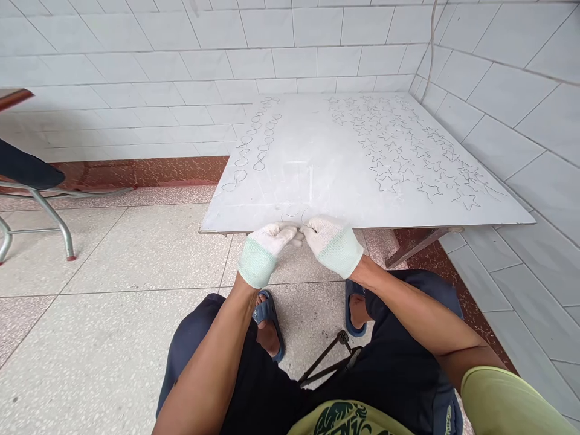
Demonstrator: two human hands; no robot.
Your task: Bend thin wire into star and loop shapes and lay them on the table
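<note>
My left hand point(272, 241) and my right hand point(328, 238), both in white gloves with pale green cuffs, meet at the front edge of a white board point(326, 193). Between the pinched fingertips is a thin dark wire point(292, 215), its curved ends rising above the gloves. My fingers hide the middle of the wire. Toward the right of the board lie rows of star-shaped wire pieces point(385, 183). Along its left side, looped wire pieces point(259, 162) form two columns.
Tiled walls point(181, 66) border the board behind and at right. A metal-legged chair point(49, 211) stands at left, below a brown table corner point(16, 96). A cable point(432, 54) hangs in the corner. My sandalled feet point(269, 323) are below the board's front edge.
</note>
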